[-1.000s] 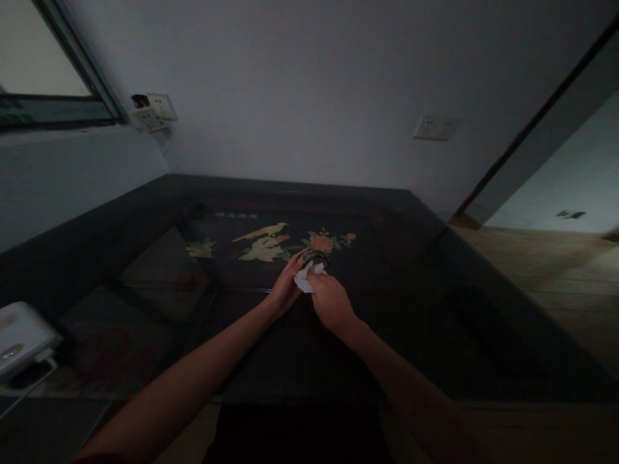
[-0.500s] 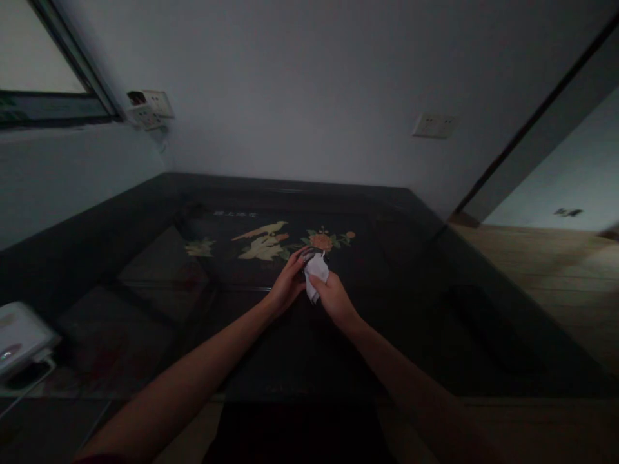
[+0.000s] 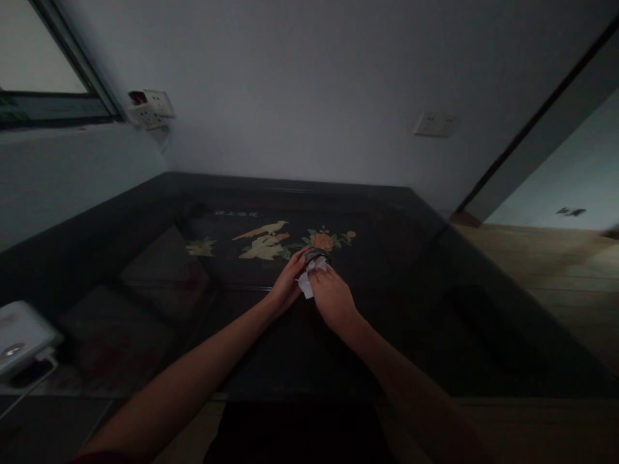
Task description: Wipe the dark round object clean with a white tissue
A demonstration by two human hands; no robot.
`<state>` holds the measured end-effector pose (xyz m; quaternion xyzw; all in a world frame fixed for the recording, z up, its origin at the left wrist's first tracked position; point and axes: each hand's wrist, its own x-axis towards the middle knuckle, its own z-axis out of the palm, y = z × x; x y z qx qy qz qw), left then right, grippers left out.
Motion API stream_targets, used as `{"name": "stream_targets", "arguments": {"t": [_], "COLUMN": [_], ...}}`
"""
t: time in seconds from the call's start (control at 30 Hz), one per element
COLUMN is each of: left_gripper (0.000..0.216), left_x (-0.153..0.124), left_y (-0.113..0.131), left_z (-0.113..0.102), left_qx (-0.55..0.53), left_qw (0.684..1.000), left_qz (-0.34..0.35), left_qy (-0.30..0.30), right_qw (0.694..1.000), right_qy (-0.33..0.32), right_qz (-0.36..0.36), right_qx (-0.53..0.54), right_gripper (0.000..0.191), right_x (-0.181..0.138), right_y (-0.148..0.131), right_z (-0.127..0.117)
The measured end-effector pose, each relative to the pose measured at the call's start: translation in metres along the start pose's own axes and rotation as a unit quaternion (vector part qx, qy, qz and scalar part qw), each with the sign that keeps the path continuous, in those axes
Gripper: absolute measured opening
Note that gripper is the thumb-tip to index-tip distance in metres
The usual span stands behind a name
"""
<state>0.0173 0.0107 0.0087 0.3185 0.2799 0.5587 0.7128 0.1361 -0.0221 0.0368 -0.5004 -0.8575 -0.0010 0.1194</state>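
Low over the dark glossy tabletop (image 3: 387,322), my left hand (image 3: 289,280) is curled round the left side of a small dark object with a rounded rim (image 3: 316,254). Its exact kind is hard to make out in the dim light. My right hand (image 3: 333,295) is closed on a crumpled white tissue (image 3: 305,284) and presses it against the near side of that object. Part of the tissue hangs out between the two hands. My right fingers cover much of the object's front.
A picture of a bird (image 3: 261,231) and flowers decorates the tabletop beyond my hands. A white device (image 3: 24,335) with a cable sits at the left edge. A long dark item (image 3: 488,325) lies on the right. Wall sockets (image 3: 436,124) are behind the table.
My right hand has turned over and moved up, with its fingers now pushing the tissue onto the dark object. The tissue has bunched up and shifted left. My left hand stays nearly still.
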Motion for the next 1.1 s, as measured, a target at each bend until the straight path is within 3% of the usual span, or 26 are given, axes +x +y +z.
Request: {"name": "stream_targets", "arguments": {"t": [0.17, 0.27, 0.33, 0.4, 0.53, 0.57, 0.6, 0.63, 0.67, 0.73, 0.83, 0.9, 1.0, 1.1], "left_gripper": [0.043, 0.041, 0.040, 0.041, 0.042, 0.041, 0.040, 0.040, 0.040, 0.040, 0.041, 0.040, 0.039, 0.039], "left_x": [0.002, 0.002, 0.001, 0.001, 0.003, 0.003, 0.003, 0.003, 0.003, 0.001, -0.001, -0.001, 0.000, 0.001], "left_y": [-0.002, -0.002, -0.002, -0.001, -0.003, -0.003, -0.004, -0.004, -0.003, -0.002, -0.001, 0.000, -0.001, -0.001], "left_z": [-0.001, -0.004, -0.006, -0.007, -0.006, -0.005, -0.005, -0.004, -0.004, -0.004, -0.005, -0.006, -0.006, -0.006], "left_qx": [0.011, 0.013, 0.018, 0.021, 0.010, 0.006, 0.003, 0.002, 0.002, 0.009, 0.016, 0.009, -0.011, -0.023], "left_qw": [1.000, 1.000, 1.000, 1.000, 1.000, 1.000, 0.999, 0.999, 1.000, 1.000, 1.000, 1.000, 1.000, 1.000], "left_qz": [0.006, 0.000, -0.010, -0.014, 0.007, 0.013, 0.017, 0.018, 0.016, 0.006, -0.011, -0.010, -0.004, -0.010], "left_qy": [-0.009, -0.011, -0.013, -0.015, -0.024, -0.026, -0.027, -0.027, -0.025, -0.021, -0.016, -0.013, -0.008, -0.010], "right_qw": [0.999, 0.985, 0.954, 0.891, 0.676, 0.638, 0.619, 0.619, 0.638, 0.719, 0.865, 0.927, 0.974, 0.990], "right_qy": [-0.012, 0.001, 0.026, 0.061, 0.139, 0.151, 0.159, 0.161, 0.158, 0.140, 0.093, 0.055, 0.000, -0.036], "right_qz": [0.023, 0.060, 0.081, 0.106, 0.162, 0.165, 0.164, 0.166, 0.170, 0.168, 0.100, 0.053, 0.009, -0.018], "right_qx": [0.037, 0.163, 0.287, 0.437, 0.705, 0.737, 0.752, 0.751, 0.734, 0.659, 0.482, 0.366, 0.226, 0.139], "right_gripper": [0.036, 0.038, 0.040, 0.036, 0.029, 0.029, 0.029, 0.029, 0.029, 0.029, 0.033, 0.041, 0.045, 0.040], "right_x": [-0.003, -0.002, 0.001, 0.006, 0.013, 0.014, 0.015, 0.015, 0.014, 0.011, 0.004, 0.000, -0.001, 0.002], "right_y": [0.000, 0.003, 0.005, 0.007, 0.007, 0.007, 0.006, 0.006, 0.006, 0.006, 0.006, 0.006, 0.009, 0.013], "right_z": [-0.003, 0.000, 0.005, 0.013, 0.028, 0.031, 0.032, 0.032, 0.031, 0.026, 0.014, 0.005, -0.003, -0.006]}}
